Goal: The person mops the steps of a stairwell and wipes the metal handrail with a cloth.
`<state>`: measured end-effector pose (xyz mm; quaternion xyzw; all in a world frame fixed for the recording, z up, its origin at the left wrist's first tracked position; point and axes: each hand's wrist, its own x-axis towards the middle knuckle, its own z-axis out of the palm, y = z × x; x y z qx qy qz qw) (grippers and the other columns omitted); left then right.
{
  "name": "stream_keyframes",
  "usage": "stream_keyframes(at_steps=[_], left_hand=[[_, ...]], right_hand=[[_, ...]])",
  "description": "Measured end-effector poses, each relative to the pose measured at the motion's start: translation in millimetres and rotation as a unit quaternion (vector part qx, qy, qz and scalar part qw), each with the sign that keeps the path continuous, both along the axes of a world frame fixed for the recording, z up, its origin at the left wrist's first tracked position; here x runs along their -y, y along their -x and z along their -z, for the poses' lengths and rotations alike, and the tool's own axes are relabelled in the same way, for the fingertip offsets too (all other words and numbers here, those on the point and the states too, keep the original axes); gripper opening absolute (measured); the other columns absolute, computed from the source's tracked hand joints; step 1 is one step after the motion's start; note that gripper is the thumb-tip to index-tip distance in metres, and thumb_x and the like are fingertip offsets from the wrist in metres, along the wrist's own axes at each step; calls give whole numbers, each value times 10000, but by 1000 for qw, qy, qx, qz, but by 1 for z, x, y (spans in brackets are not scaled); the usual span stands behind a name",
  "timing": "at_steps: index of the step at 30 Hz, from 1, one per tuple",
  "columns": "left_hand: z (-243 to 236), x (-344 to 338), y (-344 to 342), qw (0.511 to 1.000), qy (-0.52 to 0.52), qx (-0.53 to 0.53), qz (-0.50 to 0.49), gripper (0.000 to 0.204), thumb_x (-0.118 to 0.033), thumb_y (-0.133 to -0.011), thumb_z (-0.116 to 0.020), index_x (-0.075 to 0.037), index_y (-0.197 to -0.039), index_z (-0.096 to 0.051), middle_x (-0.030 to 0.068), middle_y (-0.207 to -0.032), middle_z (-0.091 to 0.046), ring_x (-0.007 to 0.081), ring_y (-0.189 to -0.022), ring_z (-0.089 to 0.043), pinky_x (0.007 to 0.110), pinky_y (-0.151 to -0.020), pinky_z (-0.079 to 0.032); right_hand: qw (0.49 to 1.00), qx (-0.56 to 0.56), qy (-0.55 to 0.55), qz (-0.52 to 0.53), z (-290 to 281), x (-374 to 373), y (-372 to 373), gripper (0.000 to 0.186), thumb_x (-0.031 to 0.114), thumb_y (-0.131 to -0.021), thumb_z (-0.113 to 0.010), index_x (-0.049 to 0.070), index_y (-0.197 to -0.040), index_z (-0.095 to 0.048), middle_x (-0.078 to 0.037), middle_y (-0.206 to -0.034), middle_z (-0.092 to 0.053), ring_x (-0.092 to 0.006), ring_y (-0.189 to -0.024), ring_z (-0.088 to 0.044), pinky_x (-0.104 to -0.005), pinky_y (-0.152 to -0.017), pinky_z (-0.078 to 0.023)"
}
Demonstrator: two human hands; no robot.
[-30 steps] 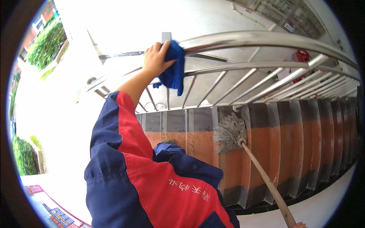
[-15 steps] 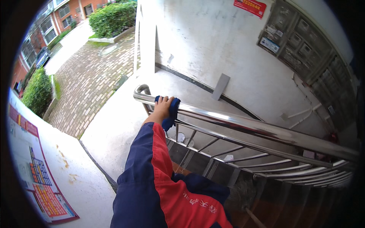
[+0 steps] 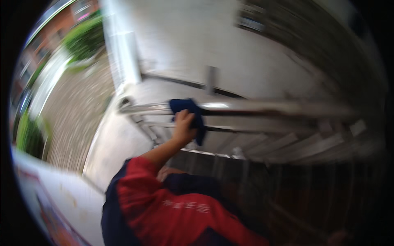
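My left hand (image 3: 184,126) is closed on a dark blue cloth (image 3: 180,105). The cloth drapes over the thick metal handrail (image 3: 250,108), near its curved end, and one part hangs below the rail beside my fingers. From the lower left my arm reaches up in a red and navy sleeve (image 3: 137,180). Low on the right, a blurred pole (image 3: 295,217) slants toward the edge. At its lower end a dim reddish patch (image 3: 340,238) may be my right hand, but its fingers are smeared and dark.
Thin metal bars run beneath the handrail, above dark stairs (image 3: 295,184). Behind stands a white wall (image 3: 180,37) with a grey plank (image 3: 211,80) leaning on it and a dark cabinet panel (image 3: 283,28). On the left lie brick paving (image 3: 78,123) and green bushes (image 3: 84,39).
The view has swung and blurred. My left hand and the cloth now sit farther along the rail from its curved end, with more bare forearm showing. The reddish patch at lower right has appeared.
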<state>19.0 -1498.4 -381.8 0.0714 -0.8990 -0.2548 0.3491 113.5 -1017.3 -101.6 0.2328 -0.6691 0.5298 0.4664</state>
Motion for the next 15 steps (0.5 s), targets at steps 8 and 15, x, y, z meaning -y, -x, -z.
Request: stream_keyframes(at_steps=[8,15], left_hand=[[-7,-167,176,777,620,-98,-40,318,-152,-826,-502,-35,-1108,-591,190,-1141,-555,367,-1077,-507,453,-954,-387],[-92,-340,269,918,212,-108,317,313,-177,-834,-502,-36,-1100,-589,202,-1099,-583,358,-1012,-554,442,-895,-434]], right_hand=[[976,25,-13,217,5,-42,-68,235,153,-863,-608,61,-894,-394,-23,-534,-431,-67,-356,-346,-208,-346,-297],[968,46,104,224,34,-41,-137,91,69,-904,-541,34,-925,-459,-13,-529,-384,-83,-418,-351,-196,-444,-301]])
